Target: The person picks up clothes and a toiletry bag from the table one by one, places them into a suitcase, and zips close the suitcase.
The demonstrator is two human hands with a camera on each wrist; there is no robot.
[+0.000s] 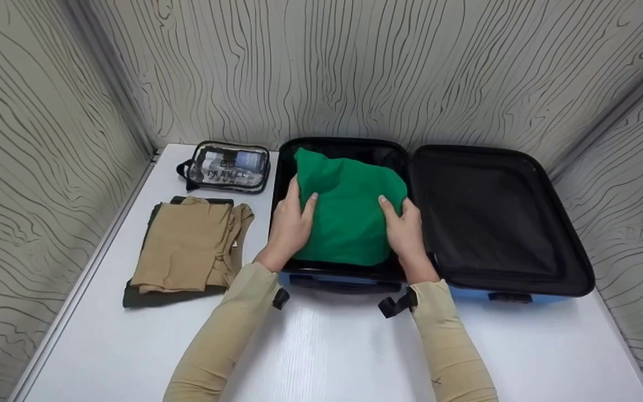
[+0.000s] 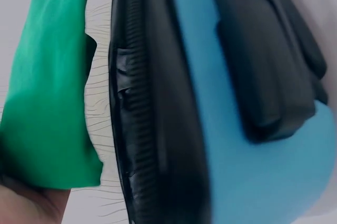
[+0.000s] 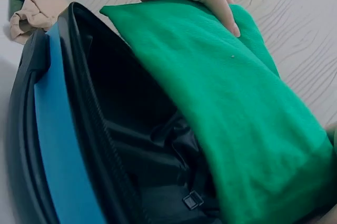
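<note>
Under green cloth [image 1: 349,215]: left hand [image 1: 290,226], right hand [image 1: 405,231] partly hidden.

The tan-sleeved left forearm [image 1: 218,335] and right forearm [image 1: 450,340] converge toward the table's [image 1: 321,352] back edge, wrists [image 1: 272,258] bare. The left hand [image 1: 290,226] and right hand [image 1: 405,230] both grip, thumbs [image 1: 310,206] on top, angled inward, other fingers mostly hidden.
</note>
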